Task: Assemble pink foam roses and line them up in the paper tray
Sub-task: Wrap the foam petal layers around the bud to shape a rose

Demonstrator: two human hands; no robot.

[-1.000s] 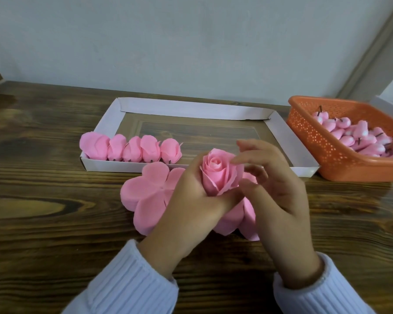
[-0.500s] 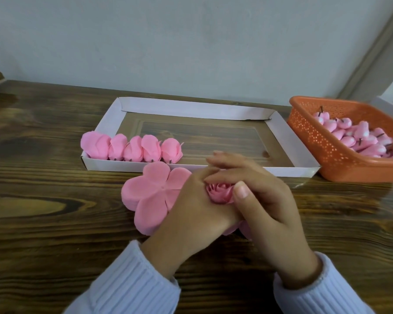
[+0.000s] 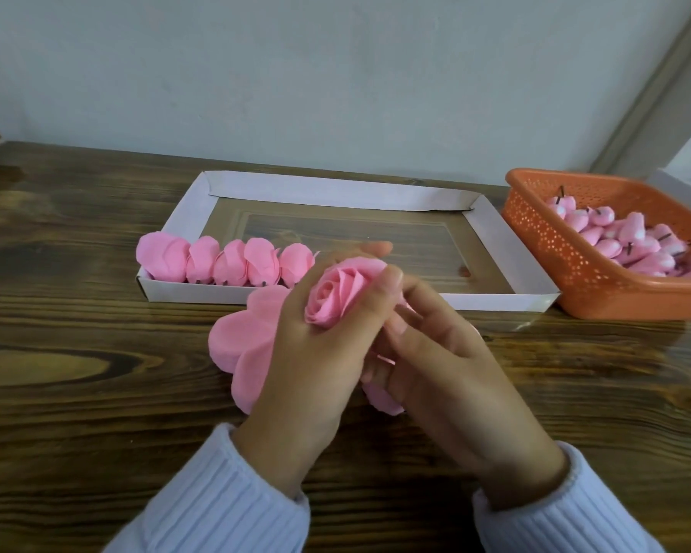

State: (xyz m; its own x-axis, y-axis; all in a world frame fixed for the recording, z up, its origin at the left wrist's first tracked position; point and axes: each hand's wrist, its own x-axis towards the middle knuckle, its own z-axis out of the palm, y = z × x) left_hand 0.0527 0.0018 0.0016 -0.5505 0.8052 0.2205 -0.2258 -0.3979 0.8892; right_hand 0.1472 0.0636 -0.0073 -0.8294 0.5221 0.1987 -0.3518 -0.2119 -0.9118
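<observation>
Setting reads as a home or small hand-craft workstation. Evidence: a dark wood-grain bench [image 3: 76, 393] stands against a plain, pale painted wall [image 3: 336, 73], with angled grey trim [image 3: 663, 85] at upper right of the frame. Storage is makeshift: a hand-folded paper tray [image 3: 336, 191] at centre holds a row of finished roses [image 3: 232, 261], and a perforated orange plastic basket [image 3: 555, 249] at right holds pink foam buds [image 3: 631, 245]. Loose petal sheets [image 3: 248, 337] lie on the bench.

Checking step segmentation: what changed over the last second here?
The rose, covered and pressed low by both hands half a second ago, is back up and uncovered, tilted. The left hand grips it; the right hand holds its underside, fingers curled. Unchanged: five roses in the paper tray, the flat petal piece, the orange basket.
</observation>
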